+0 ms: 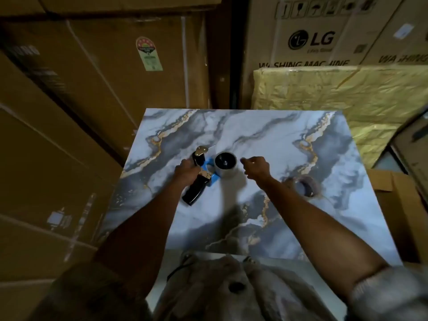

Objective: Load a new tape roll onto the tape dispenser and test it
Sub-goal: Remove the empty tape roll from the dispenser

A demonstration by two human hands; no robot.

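One tape roll (306,186), light, stiff and probably slick, lies on the marble table (289,126) beside the right forearm; best pinched through its core. Left hand (185,170) clamps the dispenser (199,174); right hand (254,167) hovers loosely curled, empty.

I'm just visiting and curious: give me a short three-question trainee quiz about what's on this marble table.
1. True or false: the left hand grips the tape dispenser.
2. Which lies loose on the table, under the right forearm? A) scissors B) tape roll C) marker
3. Fill in: the right hand hovers beside the dispenser's round ____.

Key: 1 true; 2 B; 3 hub.
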